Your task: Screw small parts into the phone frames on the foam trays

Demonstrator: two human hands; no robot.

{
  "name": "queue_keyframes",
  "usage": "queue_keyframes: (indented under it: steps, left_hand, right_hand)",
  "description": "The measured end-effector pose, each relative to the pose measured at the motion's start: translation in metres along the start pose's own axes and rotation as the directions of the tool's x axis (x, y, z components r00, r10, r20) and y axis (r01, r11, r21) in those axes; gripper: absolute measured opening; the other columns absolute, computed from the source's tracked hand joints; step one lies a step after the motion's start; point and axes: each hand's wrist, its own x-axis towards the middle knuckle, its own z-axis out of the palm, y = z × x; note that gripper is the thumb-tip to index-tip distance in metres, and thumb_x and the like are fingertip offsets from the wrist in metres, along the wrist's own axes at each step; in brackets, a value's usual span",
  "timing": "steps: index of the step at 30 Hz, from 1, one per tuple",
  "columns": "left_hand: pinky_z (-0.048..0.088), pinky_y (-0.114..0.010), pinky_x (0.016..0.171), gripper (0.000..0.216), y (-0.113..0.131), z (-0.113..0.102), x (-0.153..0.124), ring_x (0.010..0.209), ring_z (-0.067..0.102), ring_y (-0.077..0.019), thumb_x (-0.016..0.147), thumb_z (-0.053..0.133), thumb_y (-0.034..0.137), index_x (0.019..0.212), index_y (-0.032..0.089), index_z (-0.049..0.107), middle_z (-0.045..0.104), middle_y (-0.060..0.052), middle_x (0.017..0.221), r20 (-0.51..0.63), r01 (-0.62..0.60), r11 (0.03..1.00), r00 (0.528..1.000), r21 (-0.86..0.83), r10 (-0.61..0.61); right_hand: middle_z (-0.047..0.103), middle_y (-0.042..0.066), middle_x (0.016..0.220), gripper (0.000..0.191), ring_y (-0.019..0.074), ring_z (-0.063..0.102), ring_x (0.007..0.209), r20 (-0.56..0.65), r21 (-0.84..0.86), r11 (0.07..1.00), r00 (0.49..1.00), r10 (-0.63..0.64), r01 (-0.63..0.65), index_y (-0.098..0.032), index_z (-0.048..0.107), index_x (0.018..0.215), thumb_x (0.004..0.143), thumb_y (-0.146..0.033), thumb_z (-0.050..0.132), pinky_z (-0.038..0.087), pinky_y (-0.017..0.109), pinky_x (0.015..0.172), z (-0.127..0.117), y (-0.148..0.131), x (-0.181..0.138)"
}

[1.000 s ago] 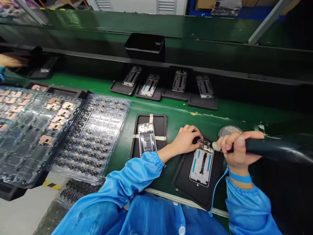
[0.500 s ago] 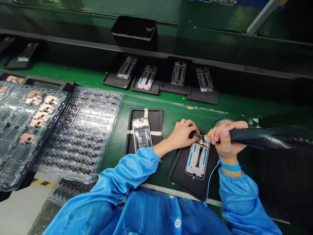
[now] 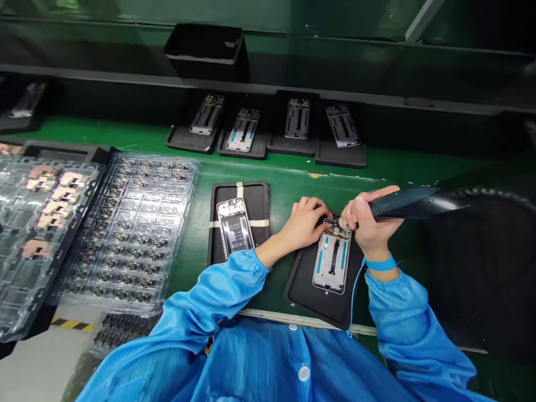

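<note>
An open phone frame (image 3: 330, 265) with blue strips and a dark flex cable lies on a black tray (image 3: 302, 290) in front of me. My left hand (image 3: 305, 220) grips its upper left corner, thumb over the top section and fingers curled at the edge. In my right hand (image 3: 368, 223) is a dark electric screwdriver (image 3: 402, 204), its cord running off to the right. Its pale tip (image 3: 344, 224) is at the frame's upper right; the exact contact point is hidden by my fingers. A blue band with a thin cord circles my right wrist.
To the left, a second phone (image 3: 237, 229) with a battery sits on a taped black tray (image 3: 262, 192). Clear plastic trays (image 3: 138, 195) of small parts stand farther left. Several phone frames (image 3: 243, 131) on black trays line the back, below a black bin (image 3: 205, 53).
The whole view has shifted, so things sit further left. My right hand has moved in slightly over the frame's top, and the screwdriver's rear end has swung upward. My left hand keeps its place.
</note>
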Motion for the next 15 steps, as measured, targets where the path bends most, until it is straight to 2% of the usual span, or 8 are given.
queue_keyframes:
  steps: [3, 7, 9, 10, 12, 15]
  left_hand:
    - [0.060, -0.062, 0.139, 0.024, -0.006, -0.004, 0.004, 0.157, 0.066, -0.0396, 0.124, 0.079, 0.028, 0.144, 0.028, 0.091, 0.081, -0.014, 0.164, -0.027, -0.013, 1.000, 1.000, 0.018, 0.013]
    - [0.061, -0.067, 0.141, 0.024, -0.014, -0.020, 0.018, 0.161, 0.067, -0.0417, 0.120, 0.080, 0.021, 0.137, 0.027, 0.095, 0.082, -0.015, 0.165, -0.074, 0.028, 0.997, 0.997, 0.076, -0.022]
    - [0.059, -0.072, 0.144, 0.027, -0.015, -0.026, 0.018, 0.170, 0.065, -0.0445, 0.119, 0.080, 0.020, 0.140, 0.027, 0.095, 0.077, -0.017, 0.177, -0.092, 0.043, 0.993, 0.995, 0.110, -0.033]
    - [0.057, -0.074, 0.147, 0.031, -0.016, -0.027, 0.014, 0.177, 0.062, -0.0461, 0.120, 0.080, 0.022, 0.148, 0.026, 0.093, 0.072, -0.018, 0.185, -0.087, 0.028, 0.992, 0.996, 0.121, -0.017]
    - [0.050, -0.079, 0.153, 0.052, -0.017, -0.024, -0.002, 0.192, 0.049, -0.0505, 0.121, 0.087, 0.033, 0.172, 0.028, 0.082, 0.056, -0.020, 0.203, -0.037, -0.050, 0.990, 0.998, 0.131, 0.055]
    - [0.037, -0.084, 0.161, 0.110, -0.023, -0.011, -0.038, 0.206, 0.014, -0.0588, 0.108, 0.107, 0.060, 0.200, 0.030, 0.055, 0.024, -0.022, 0.220, 0.094, -0.171, 0.977, 0.983, 0.124, 0.160]
  right_hand:
    - [0.055, -0.015, 0.064, 0.054, 0.0104, 0.048, 0.042, -0.067, 0.004, 0.996, 0.994, -0.084, 0.084, -0.032, 0.060, 0.107, 0.107, -0.058, 0.108, 0.049, 0.025, 0.047, -0.013, -0.008, 0.007]
    - [0.053, -0.016, 0.065, 0.055, 0.0102, 0.047, 0.042, -0.217, -0.099, 0.961, 0.937, -0.273, 0.257, -0.033, 0.057, 0.109, 0.107, -0.057, 0.106, 0.050, 0.026, 0.048, -0.059, -0.028, 0.024]
    - [0.054, -0.015, 0.066, 0.052, 0.0116, 0.051, 0.044, -0.238, -0.165, 0.955, 0.929, -0.282, 0.248, -0.033, 0.058, 0.110, 0.108, -0.053, 0.105, 0.053, 0.027, 0.049, -0.082, -0.032, 0.029]
    - [0.054, -0.014, 0.067, 0.050, 0.0122, 0.052, 0.045, -0.241, -0.185, 0.956, 0.933, -0.268, 0.227, -0.033, 0.059, 0.110, 0.108, -0.052, 0.105, 0.053, 0.028, 0.049, -0.090, -0.031, 0.030]
    - [0.055, -0.014, 0.067, 0.051, 0.0130, 0.052, 0.046, -0.249, -0.200, 0.962, 0.940, -0.235, 0.187, -0.033, 0.058, 0.110, 0.108, -0.054, 0.105, 0.053, 0.029, 0.049, -0.100, -0.024, 0.030]
    - [0.053, -0.015, 0.066, 0.058, 0.0127, 0.047, 0.044, -0.272, -0.179, 0.967, 0.936, -0.225, 0.180, -0.033, 0.055, 0.108, 0.107, -0.065, 0.104, 0.050, 0.029, 0.047, -0.103, -0.008, 0.028]
